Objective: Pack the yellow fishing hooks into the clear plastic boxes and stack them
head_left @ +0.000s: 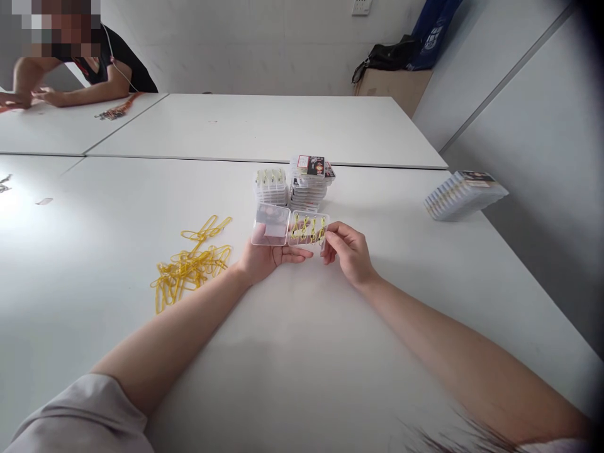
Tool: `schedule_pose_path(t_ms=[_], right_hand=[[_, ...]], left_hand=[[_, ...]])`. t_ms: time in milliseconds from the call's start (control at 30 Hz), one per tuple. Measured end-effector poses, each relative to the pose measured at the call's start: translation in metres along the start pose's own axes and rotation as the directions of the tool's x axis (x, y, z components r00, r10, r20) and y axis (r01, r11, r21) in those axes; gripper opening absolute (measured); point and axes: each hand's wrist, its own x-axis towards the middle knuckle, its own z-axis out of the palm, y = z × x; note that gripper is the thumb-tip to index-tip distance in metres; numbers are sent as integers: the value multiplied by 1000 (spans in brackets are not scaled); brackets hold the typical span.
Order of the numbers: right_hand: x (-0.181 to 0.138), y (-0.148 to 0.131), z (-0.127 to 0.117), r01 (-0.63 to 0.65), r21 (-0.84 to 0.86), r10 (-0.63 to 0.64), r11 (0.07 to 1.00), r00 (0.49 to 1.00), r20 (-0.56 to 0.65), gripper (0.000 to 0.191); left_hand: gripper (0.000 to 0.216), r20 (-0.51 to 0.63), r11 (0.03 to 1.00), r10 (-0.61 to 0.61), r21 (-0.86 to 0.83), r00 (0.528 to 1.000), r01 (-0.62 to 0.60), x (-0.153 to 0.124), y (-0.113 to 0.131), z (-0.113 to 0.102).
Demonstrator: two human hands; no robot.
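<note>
A clear plastic case (270, 225) lies open on my left hand (264, 259), which is palm up under it with the fingers stretched to the right. The lid half is on the left. In the right half is a row of several yellow looped pieces (304, 229) with small dark parts. My right hand (348, 250) is closed at the case's right end, thumb and fingers pinched on its edge beside the last yellow piece. The tips of these fingers are partly hidden. Just behind the case stand a stack of similar filled cases (271, 185) and a taller stack of labelled cases (307, 182).
Loose yellow loops (189, 267) lie in a heap on the white table (283, 365), left of my hands. Another row of cases (462, 196) leans near the right table edge. Across the table a person (108, 78) sits by orange cords (120, 110).
</note>
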Motion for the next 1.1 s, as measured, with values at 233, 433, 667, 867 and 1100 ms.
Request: schedule_pose_path(t_ms=[233, 433, 667, 867, 1100], right_hand=[[-1, -2, 1, 11, -19, -10, 1000, 1000, 24, 39], [-2, 0, 2, 21, -89, -20, 996, 1000, 14, 41], [-2, -2, 1, 14, -86, -12, 996, 1000, 20, 42], [-5, -4, 2, -35, -40, 39, 999, 995, 94, 36], [-4, -4, 4, -30, -13, 31, 999, 994, 103, 39]], left_hand=[[58, 40, 997, 40, 63, 998, -42, -1, -2, 0], [57, 59, 993, 31, 114, 998, -37, -1, -4, -2], [67, 143, 980, 28, 193, 989, -56, -4, -5, -3], [69, 199, 974, 1, 221, 980, -46, -6, -3, -1], [67, 190, 971, -21, 237, 982, -25, -6, -1, 3]])
